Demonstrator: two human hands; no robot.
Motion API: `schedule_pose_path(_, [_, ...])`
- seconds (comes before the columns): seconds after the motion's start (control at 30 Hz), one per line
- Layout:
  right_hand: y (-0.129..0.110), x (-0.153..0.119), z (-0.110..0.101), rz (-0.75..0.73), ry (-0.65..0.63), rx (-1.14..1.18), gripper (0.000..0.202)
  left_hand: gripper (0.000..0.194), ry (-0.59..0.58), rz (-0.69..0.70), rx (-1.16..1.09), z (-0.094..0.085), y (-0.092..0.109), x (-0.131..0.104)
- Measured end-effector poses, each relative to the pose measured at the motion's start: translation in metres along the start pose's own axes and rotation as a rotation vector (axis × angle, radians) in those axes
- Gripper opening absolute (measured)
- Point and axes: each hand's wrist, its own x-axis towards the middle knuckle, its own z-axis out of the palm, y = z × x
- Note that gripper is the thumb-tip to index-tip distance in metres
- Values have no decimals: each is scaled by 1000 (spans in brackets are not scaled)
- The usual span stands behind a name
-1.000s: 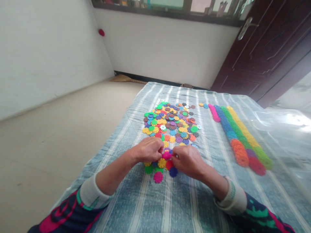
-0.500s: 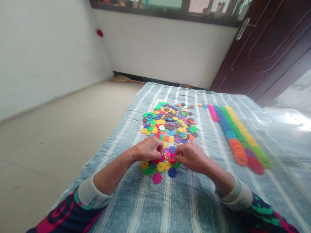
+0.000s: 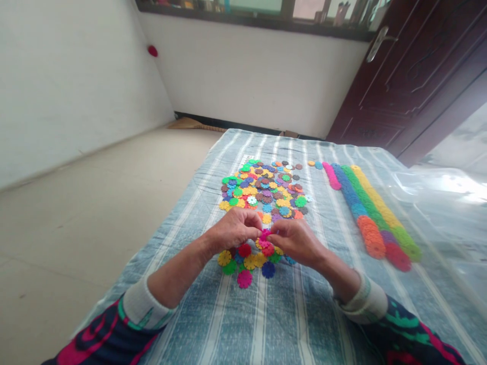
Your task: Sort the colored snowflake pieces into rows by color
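Note:
Above the near part of the loose pile, my left hand (image 3: 236, 228) pinches a pink notched plastic disc (image 3: 264, 237) by its left side. My right hand (image 3: 294, 241) pinches pink plastic at the same spot from the right. Whether this is one disc or two overlapping ones I cannot tell. Beneath the hands lie loose discs, among them a red disc (image 3: 244, 250), a dark blue disc (image 3: 268, 269) and a separate pink disc (image 3: 244, 279) nearest me. Farther off spreads a mixed heap of coloured discs (image 3: 262, 190).
Overlapping discs form long rows on the right: a pink row (image 3: 332, 176), a blue row ending in orange (image 3: 371, 238), a green row (image 3: 353, 185) and a yellow row (image 3: 375, 197). Clear plastic containers (image 3: 445, 187) stand beyond. A striped cloth (image 3: 213, 324) covers the surface.
My hands have come closer together, the left moving right and slightly up, and now meet at the pink disc. The red disc near my left hand shows more fully.

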Motion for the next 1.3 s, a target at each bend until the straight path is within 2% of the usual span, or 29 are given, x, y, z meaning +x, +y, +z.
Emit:
schedule_pose_path(0.17, [2,2,-2,-46,28,137,11,15,11,-26,-102,0,2,-1])
schedule_pose_path(0.27, [5,3,-4,-69,43,196,13,17,-17,-5,-58,-1,0,-1])
schedule_pose_path(0.37, [9,5,-7,-74,72,193,14,14,-4,54,127,1,-6,2])
schedule_pose_path(0.53, [13,8,-10,-67,75,161,14,16,86,164,614,13,-17,8])
schedule_pose_path(0.63, [13,8,-11,-76,40,152,16,19,100,164,750,19,-19,9])
schedule_pose_path(0.87, [15,8,-10,-78,-13,224,19,12,82,132,735,18,-17,8])
schedule_pose_path(1.03, [15,10,-15,-52,25,228,16,9,84,142,662,17,-15,7])
schedule_pose_path(1.17, [24,17,-39,-27,100,38,20,11,60,119,590,12,-14,7])
schedule_pose_path(1.3, [57,39,-94,137,206,-401,18,10,41,92,527,8,-14,8])
